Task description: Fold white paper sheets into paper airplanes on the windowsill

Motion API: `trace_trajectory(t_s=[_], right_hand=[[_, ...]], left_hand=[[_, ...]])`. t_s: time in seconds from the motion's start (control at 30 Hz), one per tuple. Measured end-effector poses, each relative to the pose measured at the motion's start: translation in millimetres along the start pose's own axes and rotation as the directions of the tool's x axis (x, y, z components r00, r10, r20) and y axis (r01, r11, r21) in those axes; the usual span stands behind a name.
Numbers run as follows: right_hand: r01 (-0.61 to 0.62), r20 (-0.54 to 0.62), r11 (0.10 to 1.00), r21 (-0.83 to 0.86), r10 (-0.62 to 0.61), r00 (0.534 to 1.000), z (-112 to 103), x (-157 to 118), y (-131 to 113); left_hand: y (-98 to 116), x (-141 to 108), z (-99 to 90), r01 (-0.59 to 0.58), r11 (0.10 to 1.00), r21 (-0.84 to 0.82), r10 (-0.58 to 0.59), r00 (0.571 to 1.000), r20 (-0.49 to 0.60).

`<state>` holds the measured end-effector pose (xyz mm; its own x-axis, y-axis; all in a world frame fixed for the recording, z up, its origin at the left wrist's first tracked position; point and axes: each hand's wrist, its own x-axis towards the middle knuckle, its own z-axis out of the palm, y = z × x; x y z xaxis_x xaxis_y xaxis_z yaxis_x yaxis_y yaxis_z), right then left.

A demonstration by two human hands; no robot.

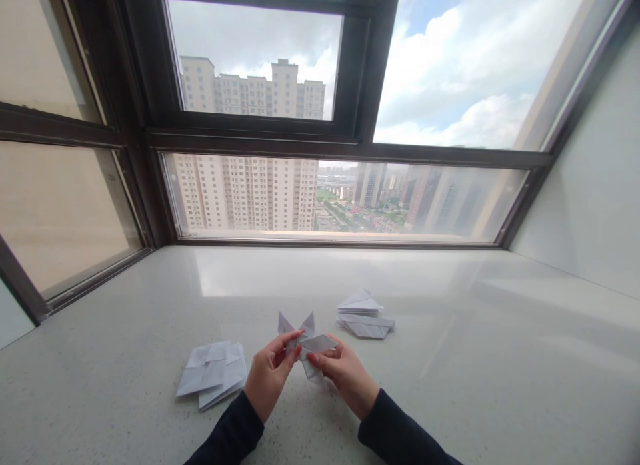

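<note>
Between my two hands is a folded white paper piece [320, 343] with pointed flaps, held just above the pale sill. My left hand [270, 370] pinches its left side between thumb and fingers, below two upright paper points. On the other side, my right hand [347, 373] grips a flap, the thumb lying on top and the fingers behind. Part of the paper hangs down below the thumbs. Left of my left hand lies a stack of folded white papers [213, 371]. Several folded paper shapes [365, 315] rest beyond my right hand.
The speckled white sill [500, 358] reaches to a dark window frame [350, 243] at the back. A white wall [590, 185] bounds the right side, and more framed glass [65, 211] stands on the left. Tall buildings [270, 191] show outside.
</note>
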<state>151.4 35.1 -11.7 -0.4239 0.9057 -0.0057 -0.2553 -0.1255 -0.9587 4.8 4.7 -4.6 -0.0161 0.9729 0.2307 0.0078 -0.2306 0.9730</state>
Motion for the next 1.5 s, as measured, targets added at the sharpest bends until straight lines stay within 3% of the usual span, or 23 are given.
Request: trace_trajectory(t_s=[0.17, 0.27, 0.43, 0.63, 0.87, 1.2, 1.5], right_hand=[[0.072, -0.065, 0.996, 0.043, -0.069, 0.995, -1.8, -0.7, -10.0], [0.125, -0.129, 0.992, -0.021, -0.126, 0.984, -10.9, 1.5, -18.6], [0.191, -0.075, 0.947, -0.258, -0.217, 0.973, -16.8, -0.2, -26.0], [0.252, -0.014, 0.737, -0.627, -0.334, 0.942, -17.6, -3.0, -20.9], [0.338, 0.095, 0.482, -0.809, -0.460, 0.883, -19.4, -5.3, -27.4], [0.409, 0.271, 0.357, -0.840, -0.378, 0.885, -13.2, -10.9, -32.4], [0.421, 0.320, 0.241, -0.875, -0.364, 0.875, -13.2, -10.6, -30.6]], left_hand=[[4.9, -0.5, -1.6, -0.003, 0.999, -0.050, 0.004, 0.999, 0.033], [5.4, 0.5, -3.7, -0.003, 0.999, -0.036, 0.005, 0.999, 0.043], [-0.2, -0.9, -0.7, 0.007, 1.000, 0.005, -0.007, 0.995, 0.095], [-4.9, -4.1, 2.6, 0.021, 0.999, -0.027, -0.015, 0.981, 0.193], [-8.2, -5.8, -0.5, -0.026, 0.999, -0.028, 0.033, 0.960, 0.278], [-12.2, -7.7, 1.1, -0.020, 0.998, 0.064, -0.002, 0.945, 0.326], [-8.6, -10.5, 3.5, 0.011, 0.995, 0.097, -0.046, 0.931, 0.363]])
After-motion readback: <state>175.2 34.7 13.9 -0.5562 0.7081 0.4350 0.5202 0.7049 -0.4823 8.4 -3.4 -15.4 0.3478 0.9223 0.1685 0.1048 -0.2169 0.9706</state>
